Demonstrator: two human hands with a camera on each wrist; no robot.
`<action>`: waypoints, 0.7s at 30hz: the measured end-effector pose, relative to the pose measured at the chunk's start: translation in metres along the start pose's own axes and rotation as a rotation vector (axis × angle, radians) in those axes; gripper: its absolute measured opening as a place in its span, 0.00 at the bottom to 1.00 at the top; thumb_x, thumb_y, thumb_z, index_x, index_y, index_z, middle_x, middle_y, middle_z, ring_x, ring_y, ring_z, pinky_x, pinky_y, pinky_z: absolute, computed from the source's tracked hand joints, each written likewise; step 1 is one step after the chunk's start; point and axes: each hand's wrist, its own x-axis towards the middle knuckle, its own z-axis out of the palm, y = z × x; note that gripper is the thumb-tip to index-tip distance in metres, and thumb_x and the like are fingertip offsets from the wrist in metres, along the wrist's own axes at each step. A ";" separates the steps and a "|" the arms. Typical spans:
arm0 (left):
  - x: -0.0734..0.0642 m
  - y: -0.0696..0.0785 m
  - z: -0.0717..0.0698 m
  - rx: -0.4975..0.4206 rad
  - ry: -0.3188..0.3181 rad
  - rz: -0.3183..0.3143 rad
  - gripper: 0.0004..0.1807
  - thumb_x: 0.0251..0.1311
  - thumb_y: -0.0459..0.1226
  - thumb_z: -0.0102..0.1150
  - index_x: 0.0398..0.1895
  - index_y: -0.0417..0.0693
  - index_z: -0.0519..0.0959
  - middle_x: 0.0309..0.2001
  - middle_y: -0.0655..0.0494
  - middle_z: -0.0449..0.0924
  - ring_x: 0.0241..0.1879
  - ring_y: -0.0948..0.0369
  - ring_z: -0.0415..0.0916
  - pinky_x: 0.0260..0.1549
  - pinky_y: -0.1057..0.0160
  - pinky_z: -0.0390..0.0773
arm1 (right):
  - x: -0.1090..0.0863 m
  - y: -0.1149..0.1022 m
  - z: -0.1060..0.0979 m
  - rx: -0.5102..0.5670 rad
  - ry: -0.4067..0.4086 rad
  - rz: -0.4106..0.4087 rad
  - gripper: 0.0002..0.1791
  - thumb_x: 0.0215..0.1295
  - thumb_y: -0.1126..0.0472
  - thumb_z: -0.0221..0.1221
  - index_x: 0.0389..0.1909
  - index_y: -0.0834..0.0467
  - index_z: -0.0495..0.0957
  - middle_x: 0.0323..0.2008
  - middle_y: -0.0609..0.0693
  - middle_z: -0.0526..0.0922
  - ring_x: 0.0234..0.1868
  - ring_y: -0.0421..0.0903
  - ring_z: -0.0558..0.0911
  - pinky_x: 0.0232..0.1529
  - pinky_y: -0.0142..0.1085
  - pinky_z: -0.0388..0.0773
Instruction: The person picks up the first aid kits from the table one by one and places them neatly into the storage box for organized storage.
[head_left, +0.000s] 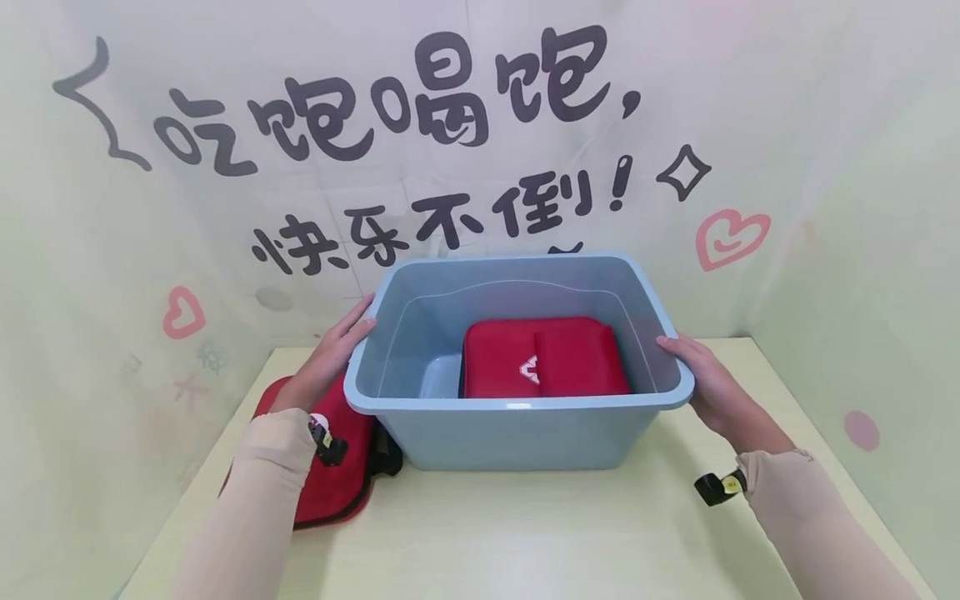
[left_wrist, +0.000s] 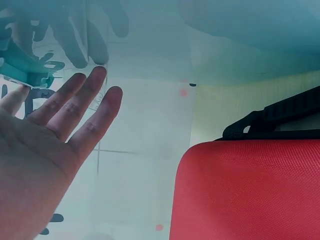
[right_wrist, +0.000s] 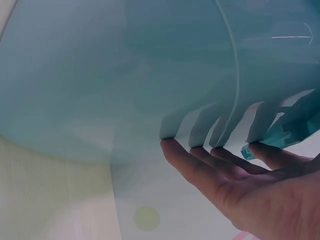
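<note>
A light blue plastic storage bin is held between both hands over the table, its opening facing the head camera. Inside it, toward the right, lies a red fabric case with a white logo and a flap or pocket. My left hand grips the left rim, thumb at the edge; the left wrist view shows its fingers spread along the outer wall. My right hand holds the right rim with its thumb over the lip. In the right wrist view, its fingertips press the outer wall from below the rim.
A second red case with a black zip edge and a black handle lies on the table at left, partly under my left forearm. Behind the pale wooden table hangs a printed white backdrop, which also closes off both sides.
</note>
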 end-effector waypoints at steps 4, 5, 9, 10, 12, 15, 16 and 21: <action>-0.002 -0.003 -0.002 -0.012 0.014 -0.030 0.38 0.74 0.60 0.37 0.81 0.63 0.43 0.78 0.43 0.50 0.73 0.38 0.53 0.65 0.33 0.58 | -0.001 0.003 -0.002 -0.006 0.003 0.004 0.38 0.78 0.44 0.42 0.77 0.62 0.48 0.65 0.58 0.63 0.57 0.46 0.69 0.54 0.39 0.69; -0.004 -0.004 -0.003 -0.014 0.024 -0.037 0.38 0.74 0.60 0.36 0.81 0.62 0.44 0.77 0.42 0.52 0.72 0.37 0.56 0.65 0.33 0.59 | -0.001 0.003 -0.003 -0.009 0.002 0.003 0.38 0.78 0.44 0.42 0.77 0.62 0.48 0.66 0.59 0.63 0.57 0.46 0.69 0.54 0.40 0.68; -0.010 -0.012 -0.013 0.006 0.101 -0.054 0.37 0.75 0.59 0.36 0.80 0.55 0.50 0.71 0.37 0.62 0.66 0.38 0.67 0.62 0.39 0.68 | -0.002 0.003 -0.004 -0.015 0.006 -0.002 0.38 0.78 0.43 0.41 0.78 0.62 0.47 0.67 0.61 0.61 0.58 0.47 0.68 0.55 0.43 0.66; -0.012 -0.014 -0.017 0.011 0.119 -0.059 0.36 0.75 0.58 0.36 0.80 0.53 0.51 0.70 0.37 0.64 0.64 0.39 0.69 0.61 0.44 0.72 | -0.002 0.003 -0.004 -0.015 0.007 -0.004 0.38 0.78 0.43 0.41 0.78 0.62 0.47 0.67 0.61 0.61 0.58 0.47 0.68 0.55 0.43 0.66; -0.018 -0.020 -0.024 0.023 0.152 -0.076 0.36 0.76 0.57 0.36 0.79 0.50 0.52 0.69 0.35 0.65 0.62 0.39 0.71 0.58 0.47 0.75 | -0.002 0.003 -0.005 -0.014 0.004 -0.007 0.38 0.78 0.43 0.41 0.78 0.62 0.47 0.67 0.61 0.61 0.58 0.47 0.68 0.56 0.44 0.65; -0.026 -0.032 -0.038 0.034 0.178 -0.113 0.36 0.76 0.56 0.35 0.79 0.48 0.51 0.69 0.34 0.65 0.61 0.38 0.72 0.55 0.53 0.79 | -0.002 0.003 -0.005 -0.013 0.002 -0.011 0.38 0.78 0.43 0.41 0.78 0.62 0.47 0.67 0.60 0.61 0.58 0.47 0.68 0.56 0.45 0.65; -0.030 -0.036 -0.043 0.041 0.185 -0.127 0.36 0.76 0.57 0.35 0.80 0.48 0.50 0.69 0.34 0.64 0.62 0.37 0.71 0.56 0.51 0.78 | -0.001 0.003 -0.005 -0.011 0.001 -0.012 0.38 0.78 0.43 0.41 0.78 0.62 0.47 0.67 0.60 0.61 0.59 0.47 0.68 0.56 0.45 0.65; -0.049 -0.053 -0.064 0.087 0.232 -0.185 0.40 0.75 0.59 0.35 0.80 0.46 0.47 0.70 0.32 0.62 0.63 0.37 0.68 0.52 0.56 0.81 | -0.001 0.003 -0.005 -0.008 -0.002 -0.012 0.37 0.78 0.43 0.41 0.78 0.61 0.47 0.68 0.60 0.60 0.60 0.50 0.66 0.57 0.46 0.64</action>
